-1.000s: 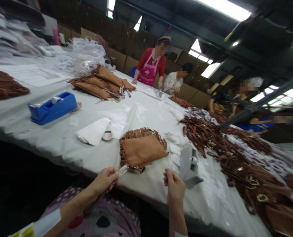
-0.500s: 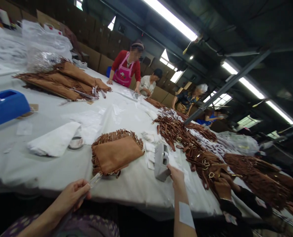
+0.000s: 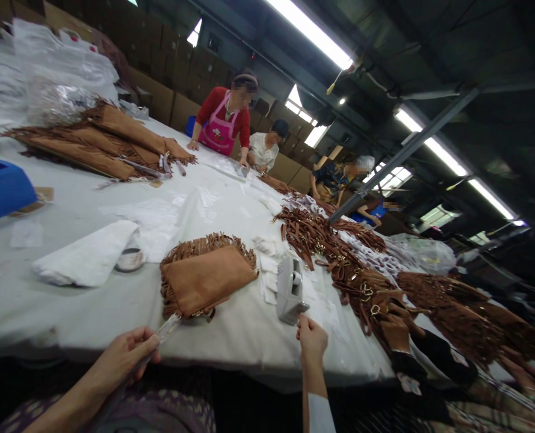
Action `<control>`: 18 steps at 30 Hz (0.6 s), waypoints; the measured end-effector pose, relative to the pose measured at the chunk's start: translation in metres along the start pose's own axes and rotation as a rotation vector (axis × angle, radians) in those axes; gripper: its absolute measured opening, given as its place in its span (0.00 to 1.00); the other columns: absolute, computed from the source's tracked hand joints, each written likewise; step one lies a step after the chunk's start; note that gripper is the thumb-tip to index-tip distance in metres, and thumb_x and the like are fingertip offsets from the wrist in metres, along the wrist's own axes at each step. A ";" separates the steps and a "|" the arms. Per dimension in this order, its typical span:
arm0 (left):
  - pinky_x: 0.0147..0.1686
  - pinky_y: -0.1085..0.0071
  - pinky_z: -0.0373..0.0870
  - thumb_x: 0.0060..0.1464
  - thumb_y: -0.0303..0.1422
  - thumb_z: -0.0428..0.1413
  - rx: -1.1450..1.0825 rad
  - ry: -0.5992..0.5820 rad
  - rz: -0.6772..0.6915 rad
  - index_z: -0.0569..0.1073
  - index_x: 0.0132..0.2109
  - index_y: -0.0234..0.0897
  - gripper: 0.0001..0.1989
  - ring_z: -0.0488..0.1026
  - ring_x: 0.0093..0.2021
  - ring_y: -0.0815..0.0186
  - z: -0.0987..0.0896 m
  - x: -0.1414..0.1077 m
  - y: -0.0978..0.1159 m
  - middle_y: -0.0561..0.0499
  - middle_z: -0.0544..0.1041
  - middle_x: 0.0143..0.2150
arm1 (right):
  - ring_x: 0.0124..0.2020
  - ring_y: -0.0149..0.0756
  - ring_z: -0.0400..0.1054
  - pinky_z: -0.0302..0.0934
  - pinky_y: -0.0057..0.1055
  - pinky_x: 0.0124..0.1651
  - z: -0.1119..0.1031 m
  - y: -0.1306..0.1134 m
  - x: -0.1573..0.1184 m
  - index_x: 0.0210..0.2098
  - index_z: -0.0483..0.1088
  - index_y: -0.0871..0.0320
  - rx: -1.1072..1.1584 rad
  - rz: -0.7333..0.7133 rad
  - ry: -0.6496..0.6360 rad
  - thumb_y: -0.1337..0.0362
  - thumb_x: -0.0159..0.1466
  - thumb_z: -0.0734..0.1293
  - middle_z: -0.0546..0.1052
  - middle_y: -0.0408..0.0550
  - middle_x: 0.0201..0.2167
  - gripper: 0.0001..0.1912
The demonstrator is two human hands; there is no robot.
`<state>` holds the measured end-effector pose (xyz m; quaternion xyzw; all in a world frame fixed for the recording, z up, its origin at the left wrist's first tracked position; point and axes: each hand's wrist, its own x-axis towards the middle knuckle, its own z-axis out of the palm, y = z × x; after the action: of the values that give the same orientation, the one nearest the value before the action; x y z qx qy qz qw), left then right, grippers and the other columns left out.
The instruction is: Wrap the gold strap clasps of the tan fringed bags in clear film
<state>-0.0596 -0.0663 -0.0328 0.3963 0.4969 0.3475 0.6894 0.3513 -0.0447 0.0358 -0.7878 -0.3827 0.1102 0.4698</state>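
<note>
A tan bag with fringed edges [image 3: 210, 279] lies on the white-covered table in front of me. My left hand [image 3: 134, 352] is closed on a strap in a pale, clear-looking wrapping [image 3: 170, 326], which runs from the bag's lower left corner. Below that hand the strap trails down towards my lap. Right of the bag stands a grey tape dispenser [image 3: 289, 291]. My right hand [image 3: 312, 340] is just below its cutting end, thumb and fingers pinched together. Whatever is in that pinch is too small to make out.
Folded white paper [image 3: 89, 255] and a tape roll [image 3: 130, 259] lie left of the bag. A blue dispenser [image 3: 3, 189] stands far left, below piled fringed bags [image 3: 109, 144]. Brown straps [image 3: 310, 231] heap at right, beside a co-worker's hands [image 3: 398, 325]. Other people work along the table.
My right hand has drawn back slightly from the tape dispenser, towards me, with its fingers pinched. My left hand keeps its hold on the strap. The whole view has shifted a little.
</note>
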 end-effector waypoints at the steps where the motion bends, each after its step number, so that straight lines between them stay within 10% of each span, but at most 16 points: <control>1: 0.15 0.78 0.51 0.47 0.52 0.55 0.001 0.009 0.011 0.66 0.30 0.35 0.22 0.58 0.15 0.75 0.000 0.000 0.000 0.54 0.71 0.21 | 0.14 0.35 0.60 0.52 0.29 0.19 -0.001 0.000 -0.002 0.15 0.70 0.60 -0.089 0.003 0.035 0.43 0.51 0.63 0.65 0.45 0.08 0.25; 7: 0.15 0.79 0.52 0.47 0.51 0.54 -0.012 0.048 0.079 0.64 0.30 0.35 0.21 0.58 0.14 0.76 0.004 -0.003 0.006 0.54 0.72 0.22 | 0.19 0.41 0.63 0.54 0.32 0.22 0.012 0.000 -0.044 0.17 0.73 0.59 -0.253 0.054 -0.052 0.45 0.50 0.63 0.70 0.48 0.12 0.23; 14: 0.18 0.78 0.56 0.51 0.48 0.51 0.084 0.083 0.148 0.65 0.35 0.36 0.18 0.65 0.18 0.73 0.006 -0.006 0.012 0.53 0.74 0.26 | 0.16 0.29 0.55 0.50 0.26 0.20 0.089 -0.070 -0.144 0.29 0.75 0.60 0.157 -0.078 -0.859 0.46 0.56 0.65 0.65 0.40 0.15 0.22; 18: 0.23 0.76 0.61 0.54 0.45 0.50 0.201 0.137 0.229 0.68 0.35 0.35 0.16 0.67 0.22 0.71 0.007 -0.013 0.014 0.53 0.73 0.26 | 0.18 0.28 0.56 0.50 0.24 0.21 0.118 -0.110 -0.176 0.28 0.75 0.60 0.239 -0.151 -1.061 0.48 0.58 0.65 0.65 0.39 0.16 0.20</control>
<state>-0.0579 -0.0725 -0.0135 0.4926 0.5265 0.3985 0.5668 0.1130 -0.0624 0.0310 -0.5357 -0.6072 0.5011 0.3055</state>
